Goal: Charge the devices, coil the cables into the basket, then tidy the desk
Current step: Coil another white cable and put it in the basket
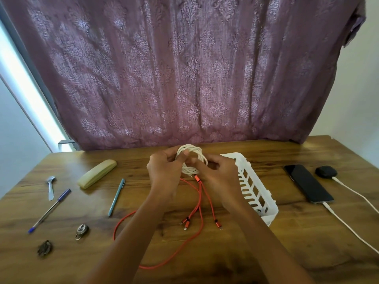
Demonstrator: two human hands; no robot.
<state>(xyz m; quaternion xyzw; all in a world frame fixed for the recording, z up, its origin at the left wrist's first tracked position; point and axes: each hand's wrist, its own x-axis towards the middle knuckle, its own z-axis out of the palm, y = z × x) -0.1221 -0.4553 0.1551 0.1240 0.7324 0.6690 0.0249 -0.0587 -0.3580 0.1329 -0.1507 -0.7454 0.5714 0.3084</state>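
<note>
Orange cable sprawls under white cable; basket beside.

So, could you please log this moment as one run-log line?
left hand + right hand: gripping white cable coil | orange cable: loose on desk | phone: plugged in

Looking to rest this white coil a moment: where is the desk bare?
Bare wood lies between the basket and the phone, and along the far edge between the case and the curtain. Crowded: the left side with pens, spoon and padlock, and the middle, where the orange cable sprawls.
</note>
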